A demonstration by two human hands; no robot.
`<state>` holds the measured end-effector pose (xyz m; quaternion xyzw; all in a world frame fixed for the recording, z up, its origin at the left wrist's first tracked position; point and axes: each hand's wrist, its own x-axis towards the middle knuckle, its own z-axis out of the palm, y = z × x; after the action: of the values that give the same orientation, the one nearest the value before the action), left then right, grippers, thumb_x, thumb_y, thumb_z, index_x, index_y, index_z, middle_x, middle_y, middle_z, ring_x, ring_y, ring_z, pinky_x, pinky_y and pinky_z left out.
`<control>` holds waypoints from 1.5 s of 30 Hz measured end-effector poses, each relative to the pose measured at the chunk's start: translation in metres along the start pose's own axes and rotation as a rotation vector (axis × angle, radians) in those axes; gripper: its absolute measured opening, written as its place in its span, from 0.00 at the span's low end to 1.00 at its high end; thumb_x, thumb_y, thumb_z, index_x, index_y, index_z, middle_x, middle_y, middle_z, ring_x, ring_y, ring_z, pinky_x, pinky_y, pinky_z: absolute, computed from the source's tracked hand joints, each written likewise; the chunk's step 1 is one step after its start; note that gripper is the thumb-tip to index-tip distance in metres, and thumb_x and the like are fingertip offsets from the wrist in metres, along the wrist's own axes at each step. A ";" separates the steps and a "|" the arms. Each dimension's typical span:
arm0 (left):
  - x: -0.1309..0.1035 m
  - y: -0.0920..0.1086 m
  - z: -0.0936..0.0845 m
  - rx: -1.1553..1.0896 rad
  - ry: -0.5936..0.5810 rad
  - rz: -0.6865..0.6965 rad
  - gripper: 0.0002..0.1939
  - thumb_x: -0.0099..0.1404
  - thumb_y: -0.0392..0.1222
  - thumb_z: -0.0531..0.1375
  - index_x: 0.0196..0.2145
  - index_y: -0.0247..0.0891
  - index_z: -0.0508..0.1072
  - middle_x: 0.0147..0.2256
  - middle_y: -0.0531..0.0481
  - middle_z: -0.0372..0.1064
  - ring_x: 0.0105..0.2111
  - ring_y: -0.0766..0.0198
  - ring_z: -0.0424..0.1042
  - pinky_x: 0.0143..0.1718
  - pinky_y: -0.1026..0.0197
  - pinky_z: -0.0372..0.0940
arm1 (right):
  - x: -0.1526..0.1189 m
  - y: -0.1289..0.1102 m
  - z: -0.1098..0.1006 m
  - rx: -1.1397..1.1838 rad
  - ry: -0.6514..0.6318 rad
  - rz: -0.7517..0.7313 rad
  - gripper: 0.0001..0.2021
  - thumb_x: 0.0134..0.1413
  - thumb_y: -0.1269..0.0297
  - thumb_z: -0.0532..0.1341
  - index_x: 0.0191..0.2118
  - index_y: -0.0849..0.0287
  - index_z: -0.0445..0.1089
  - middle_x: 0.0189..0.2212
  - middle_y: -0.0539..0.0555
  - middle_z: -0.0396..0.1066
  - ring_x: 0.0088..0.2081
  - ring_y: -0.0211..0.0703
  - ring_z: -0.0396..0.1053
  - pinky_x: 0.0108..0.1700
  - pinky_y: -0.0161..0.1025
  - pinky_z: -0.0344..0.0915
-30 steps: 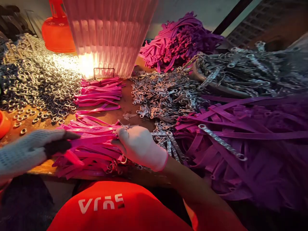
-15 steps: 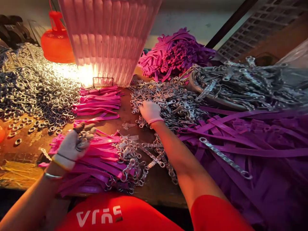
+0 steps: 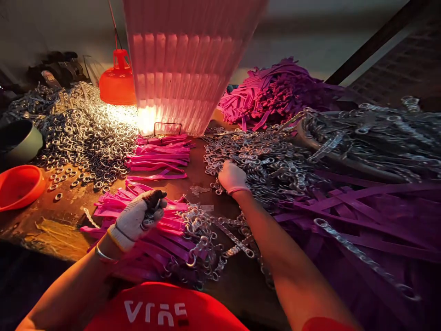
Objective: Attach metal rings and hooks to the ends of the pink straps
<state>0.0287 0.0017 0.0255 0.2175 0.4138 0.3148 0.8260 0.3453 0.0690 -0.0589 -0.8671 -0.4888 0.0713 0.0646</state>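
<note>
My left hand, in a white glove with dark fingertips, is closed around several small metal rings. It is above a bundle of pink straps whose right ends carry silver metal links. My right hand, also gloved, rests at the left edge of a heap of silver links with ring-shaped ends. Its fingers are bent down and closed, and whatever they pinch is hidden. More pink straps lie in a row beyond my left hand.
A large pile of metal rings is at left under a red lamp. Beside it are a red bowl and a green-grey pot. A ribbed translucent panel rises at the back. Purple straps fill the right.
The view has turned left and up, bringing the red bowl and the pot into sight. My left hand has moved slightly right over the straps. My right hand stays at the link heap.
</note>
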 end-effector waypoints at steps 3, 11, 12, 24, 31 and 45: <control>-0.007 0.000 0.000 -0.007 -0.001 0.014 0.09 0.72 0.34 0.52 0.40 0.29 0.72 0.29 0.46 0.69 0.15 0.75 0.58 0.09 0.76 0.47 | -0.016 0.009 -0.001 0.028 0.032 -0.074 0.16 0.61 0.76 0.54 0.53 0.70 0.69 0.48 0.71 0.74 0.49 0.54 0.74 0.48 0.40 0.64; -0.027 -0.001 0.003 0.089 -0.021 -0.032 0.14 0.70 0.30 0.48 0.48 0.26 0.70 0.25 0.46 0.67 0.14 0.76 0.53 0.11 0.75 0.46 | -0.060 0.024 -0.014 0.209 0.042 -0.281 0.13 0.56 0.78 0.55 0.41 0.65 0.75 0.43 0.64 0.76 0.47 0.51 0.73 0.49 0.41 0.64; -0.029 -0.003 0.003 0.107 -0.023 -0.023 0.14 0.70 0.30 0.49 0.48 0.27 0.70 0.25 0.47 0.67 0.14 0.76 0.53 0.11 0.75 0.46 | -0.069 0.022 -0.015 0.241 0.032 -0.311 0.13 0.55 0.78 0.55 0.42 0.64 0.74 0.41 0.62 0.77 0.45 0.50 0.73 0.48 0.40 0.65; -0.022 -0.029 -0.014 0.214 -0.149 0.187 0.11 0.57 0.31 0.64 0.40 0.35 0.76 0.26 0.50 0.70 0.21 0.72 0.60 0.16 0.72 0.51 | -0.206 -0.068 -0.073 0.135 0.139 -1.322 0.09 0.69 0.67 0.55 0.48 0.57 0.72 0.39 0.56 0.75 0.36 0.44 0.69 0.38 0.40 0.61; -0.036 -0.031 0.001 0.165 -0.182 0.121 0.09 0.61 0.42 0.62 0.36 0.33 0.73 0.19 0.55 0.60 0.15 0.75 0.49 0.14 0.73 0.43 | -0.209 -0.067 -0.052 1.011 0.069 -0.711 0.11 0.60 0.69 0.59 0.46 0.55 0.74 0.39 0.52 0.77 0.38 0.41 0.72 0.40 0.37 0.67; -0.040 -0.042 -0.010 0.595 0.021 0.463 0.06 0.63 0.42 0.62 0.35 0.36 0.73 0.26 0.52 0.68 0.23 0.69 0.64 0.23 0.69 0.60 | -0.214 -0.074 -0.042 0.761 0.054 -0.728 0.17 0.63 0.67 0.54 0.55 0.58 0.70 0.45 0.58 0.75 0.44 0.47 0.72 0.46 0.43 0.66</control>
<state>0.0164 -0.0547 0.0153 0.5325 0.4354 0.3614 0.6295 0.1818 -0.0783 0.0088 -0.5580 -0.6960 0.1942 0.4080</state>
